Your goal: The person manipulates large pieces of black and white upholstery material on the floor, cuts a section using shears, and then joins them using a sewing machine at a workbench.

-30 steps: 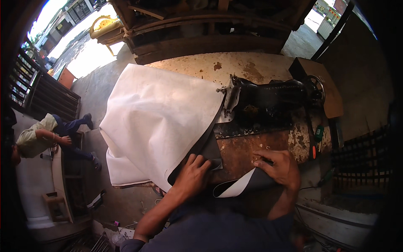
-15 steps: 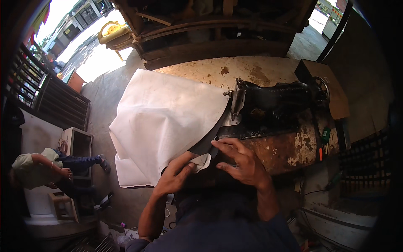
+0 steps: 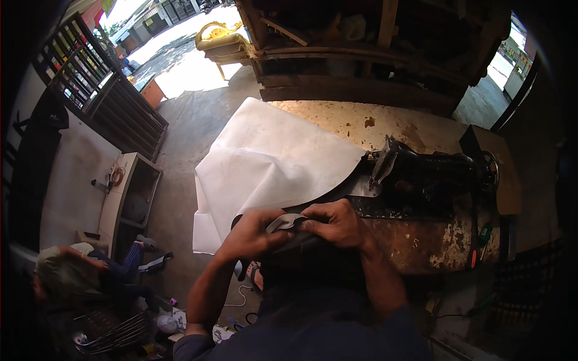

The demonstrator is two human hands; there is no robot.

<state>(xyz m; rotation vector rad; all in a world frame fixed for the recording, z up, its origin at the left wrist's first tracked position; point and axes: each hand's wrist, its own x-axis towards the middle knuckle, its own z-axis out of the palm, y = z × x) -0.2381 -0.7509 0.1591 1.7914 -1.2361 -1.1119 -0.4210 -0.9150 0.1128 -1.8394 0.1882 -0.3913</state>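
My left hand point(image 3: 250, 233) and my right hand point(image 3: 335, 222) meet in front of me, both pinching a folded strip of dark and white cloth point(image 3: 286, 223). A large white sheet of fabric point(image 3: 265, 165) spreads over the left end of the worn table point(image 3: 385, 123) and hangs off its edge; its dark lining edge runs toward my hands. The black sewing machine point(image 3: 433, 177) stands to the right of my hands, its needle end near the sheet's edge. My dark sleeves and lap hide what lies below the hands.
A person point(image 3: 78, 268) sits low at the left by an open wooden cabinet point(image 3: 129, 201). A dark metal gate point(image 3: 102, 96) stands at the far left. Wooden beams point(image 3: 361, 66) rise behind the table. Small tools point(image 3: 481, 237) lie at the table's right edge.
My right hand came off the machine bed to the left and met my left hand. Both now grip the cloth strip closer to my body. My head turned left.
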